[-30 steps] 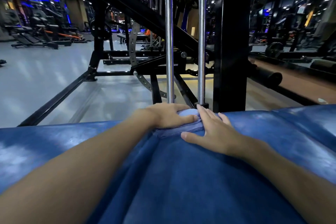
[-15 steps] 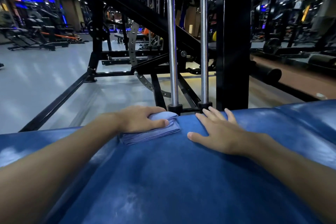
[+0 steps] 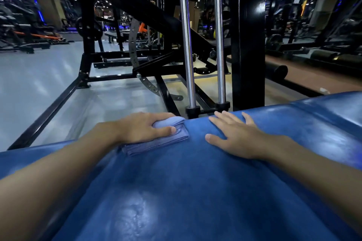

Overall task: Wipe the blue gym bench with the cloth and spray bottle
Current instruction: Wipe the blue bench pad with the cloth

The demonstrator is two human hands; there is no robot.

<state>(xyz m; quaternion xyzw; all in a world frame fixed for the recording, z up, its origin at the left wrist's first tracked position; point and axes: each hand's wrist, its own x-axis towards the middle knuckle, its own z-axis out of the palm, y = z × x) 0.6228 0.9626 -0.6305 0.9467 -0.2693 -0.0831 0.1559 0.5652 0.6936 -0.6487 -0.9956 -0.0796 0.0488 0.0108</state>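
Your left grip [image 3: 145, 128] is closed round the cloth [image 3: 156, 144], with the fingers curled over its far edge and the thumb pressed down on top. The cloth is a soft, pale blue fabric folded into a thick rectangle, its layered edges showing along the near side. It lies on the desk [image 3: 176, 191] close to the far edge, under that grip. The desk is padded in deep blue vinyl, smooth and glossy. It has dull whitish scuffs, soft glare from the ceiling lights and a rounded far rim, and a seam on the right where a second pad begins. Your right grip [image 3: 235, 139] lies flat on the vinyl, palm down, fingers straight and spread, holding nothing. It is near the cloth but not touching it. Just past the rim, two polished chrome rods [image 3: 186, 45] stand upright in black collars. Beside them is a broad, shiny black post [image 3: 247, 35]. Beyond that, a black steel frame [image 3: 49, 107] sits on the pale grey, reflective floor [image 3: 39, 84].
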